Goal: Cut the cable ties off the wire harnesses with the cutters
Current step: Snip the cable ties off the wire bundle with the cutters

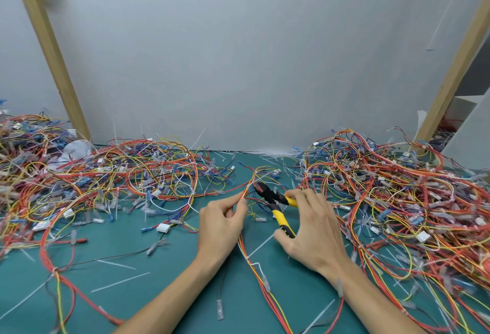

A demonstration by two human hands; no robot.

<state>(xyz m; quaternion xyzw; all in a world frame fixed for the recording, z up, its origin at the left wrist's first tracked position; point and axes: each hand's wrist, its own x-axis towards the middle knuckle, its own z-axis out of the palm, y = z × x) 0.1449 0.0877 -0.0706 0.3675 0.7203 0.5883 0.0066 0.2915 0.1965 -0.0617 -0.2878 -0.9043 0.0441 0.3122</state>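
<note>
In the bare green strip of table between the left pile and right pile of harnesses, the left hand pinches a red-and-yellow wire harness in its fingers, just beside the black head of the cutters. The right hand curls its fingers round the cutters' yellow handles, which stand spread apart. Loose cut ties litter the open near side, and both piles reach the grey wall at the back edge.

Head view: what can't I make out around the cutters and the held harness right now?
- What sits between the jaws of the cutters: too small, lost among wires.
- Upper cutter handle: mostly hidden by right hand.
- Harness stretch under left hand: covered by it.
- Wire piles: cut off at both side edges.
</note>
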